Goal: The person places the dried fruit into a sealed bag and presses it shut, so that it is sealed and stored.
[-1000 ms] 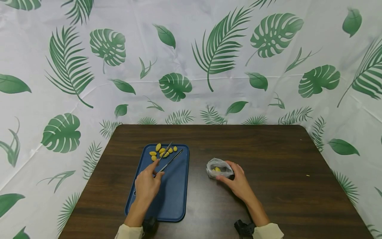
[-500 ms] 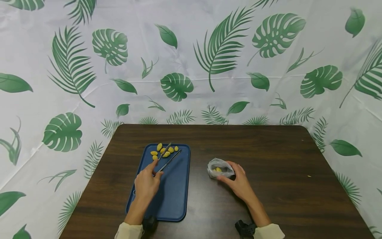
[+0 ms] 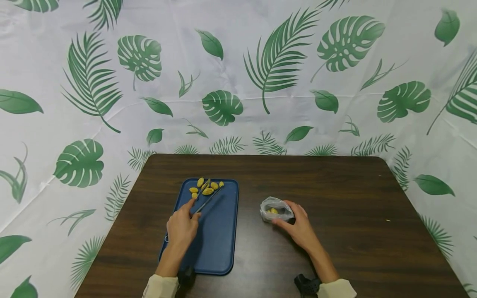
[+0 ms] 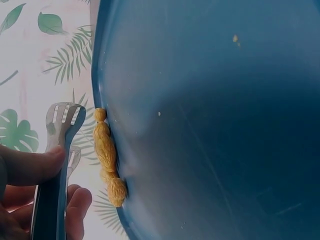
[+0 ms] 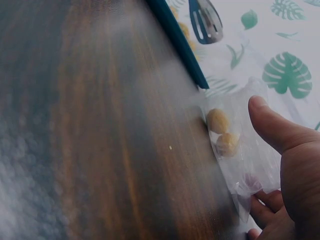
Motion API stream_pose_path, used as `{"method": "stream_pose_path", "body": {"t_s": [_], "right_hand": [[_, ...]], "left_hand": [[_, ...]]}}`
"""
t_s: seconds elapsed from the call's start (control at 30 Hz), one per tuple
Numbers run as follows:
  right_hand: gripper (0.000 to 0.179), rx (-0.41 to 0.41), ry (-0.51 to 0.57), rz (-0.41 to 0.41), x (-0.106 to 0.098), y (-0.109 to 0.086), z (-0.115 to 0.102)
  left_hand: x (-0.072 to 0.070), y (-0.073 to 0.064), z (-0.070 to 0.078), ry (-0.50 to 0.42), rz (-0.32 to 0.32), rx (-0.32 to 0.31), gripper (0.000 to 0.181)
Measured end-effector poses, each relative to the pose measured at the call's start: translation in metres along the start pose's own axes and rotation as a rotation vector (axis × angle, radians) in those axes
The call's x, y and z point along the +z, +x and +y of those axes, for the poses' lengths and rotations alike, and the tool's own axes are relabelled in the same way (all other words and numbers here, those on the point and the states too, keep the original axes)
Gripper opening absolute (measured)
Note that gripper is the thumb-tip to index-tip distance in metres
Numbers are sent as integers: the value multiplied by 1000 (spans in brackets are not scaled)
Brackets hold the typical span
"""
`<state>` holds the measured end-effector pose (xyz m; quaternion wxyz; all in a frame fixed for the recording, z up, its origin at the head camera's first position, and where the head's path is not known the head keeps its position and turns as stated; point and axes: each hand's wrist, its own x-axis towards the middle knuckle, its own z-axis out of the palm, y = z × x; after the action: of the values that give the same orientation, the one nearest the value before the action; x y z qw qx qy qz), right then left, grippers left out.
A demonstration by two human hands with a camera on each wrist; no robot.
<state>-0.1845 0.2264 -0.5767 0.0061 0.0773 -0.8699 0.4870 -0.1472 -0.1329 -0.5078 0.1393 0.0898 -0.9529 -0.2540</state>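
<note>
My left hand [image 3: 181,227] holds metal tongs [image 3: 209,200] with slotted ends, their arms spread apart. Wrinkled yellow oval pieces [image 3: 208,191] lie in a group at the far end of a blue tray [image 3: 218,252]. Over this group reach the tong tips, one appearing at the rightmost piece; contact cannot be told. In the left wrist view, thumb and fingers grip the tongs [image 4: 59,142] from both sides. My right hand [image 3: 301,229] holds a clear plastic bag [image 3: 265,207] upright by its side, mouth open. Inside it, yellow pieces [image 5: 218,121] show at the bottom.
The tray and bag stand on a dark wood-grain table [image 3: 335,186], the bag to the tray's right. A small pale scrap [image 3: 388,220] lies at the right. Behind the table hangs a white leaf-print cloth [image 3: 257,120]. Small crumbs [image 4: 235,38] dot the tray.
The tong tips have shifted left relative to the tray, and the right one has come over to the rightmost yellow piece. My right hand and the bag stay put; the whole view drifts slightly.
</note>
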Motion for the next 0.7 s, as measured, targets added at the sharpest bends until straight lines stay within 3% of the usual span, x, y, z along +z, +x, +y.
{"method": "stream_pose_path", "body": {"t_s": [0.7], "right_hand": [[74,11,2,-21,0,1,4]], "left_hand": [[-2,-1,-5,76,-33,-39,47]]}}
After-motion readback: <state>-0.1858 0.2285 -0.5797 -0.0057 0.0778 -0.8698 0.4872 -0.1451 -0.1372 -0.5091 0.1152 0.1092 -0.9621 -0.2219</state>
